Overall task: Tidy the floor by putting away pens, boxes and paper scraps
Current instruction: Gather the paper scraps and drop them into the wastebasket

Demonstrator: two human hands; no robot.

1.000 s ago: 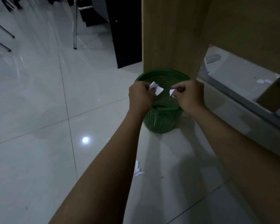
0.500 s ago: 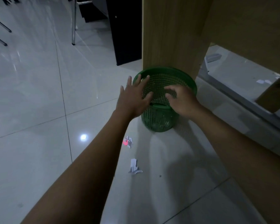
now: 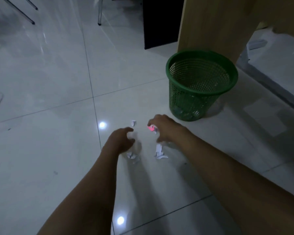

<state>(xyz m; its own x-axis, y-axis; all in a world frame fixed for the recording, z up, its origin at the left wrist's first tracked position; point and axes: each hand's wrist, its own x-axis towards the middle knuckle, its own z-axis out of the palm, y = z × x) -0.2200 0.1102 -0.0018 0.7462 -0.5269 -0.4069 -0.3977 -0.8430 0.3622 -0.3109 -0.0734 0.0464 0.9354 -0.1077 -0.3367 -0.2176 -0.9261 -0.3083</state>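
Both hands low over the floor tiles (image 3: 41, 150), among loose paper scraps. Left hand (image 3: 120, 141): fingers curled downward, nothing seen in them; whether it holds anything, cannot tell, motion blur. A crumpled white scrap (image 3: 132, 156) lies just below it, partly under the wrist. Right hand (image 3: 163, 128): fingers curled over a pink-and-white scrap (image 3: 151, 128) at the fingertips, touching it; actual grasp unclear.

Torn white strip (image 3: 159, 151) lies flat between the two forearms, long axis running roughly toward and away from the camera, its near end bent off to the right. Small white scrap (image 3: 133, 122) sits apart, farther out, between the hands, standing slightly off the tile; too small to give an axis.

Green mesh wastebasket (image 3: 200, 85) upright beyond the right hand, well apart from the scraps, some pale bits visible through the mesh at the bottom. It stands beside a light wooden desk panel (image 3: 210, 26); a black panel (image 3: 159, 22) left of that. Glossy pale tiles with grout lines, ceiling-light reflections. Metal chair legs (image 3: 99, 12) at top left. Room dim.
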